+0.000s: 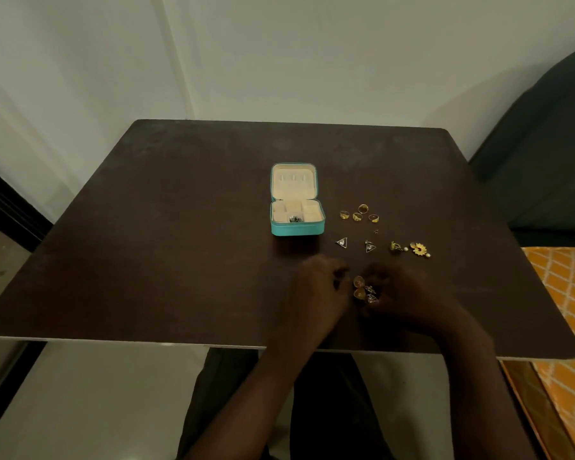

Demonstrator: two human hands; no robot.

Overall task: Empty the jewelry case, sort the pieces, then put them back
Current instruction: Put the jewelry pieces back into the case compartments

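Right hand [399,293] curled around small pile of earrings [365,291], fingers bent on them. Left hand [319,287] just beside pile, fingers bent; could not tell if pinching anything. Farther out on table [180,227]: two triangle earrings [356,244], gold flower pieces [412,249], four gold rings [359,214]. Open teal jewelry case [296,200] far left of those, one dark piece [295,219] left inside. Risk: tiny pieces could slip, roll off near edge, or tangle and mix sorted groups.

Teal jewelry case [297,228] with cream lining, gold rings [359,214], dark brown counter [180,244], orange cloth [565,293] with white lattice pattern, off-white wall [279,54]
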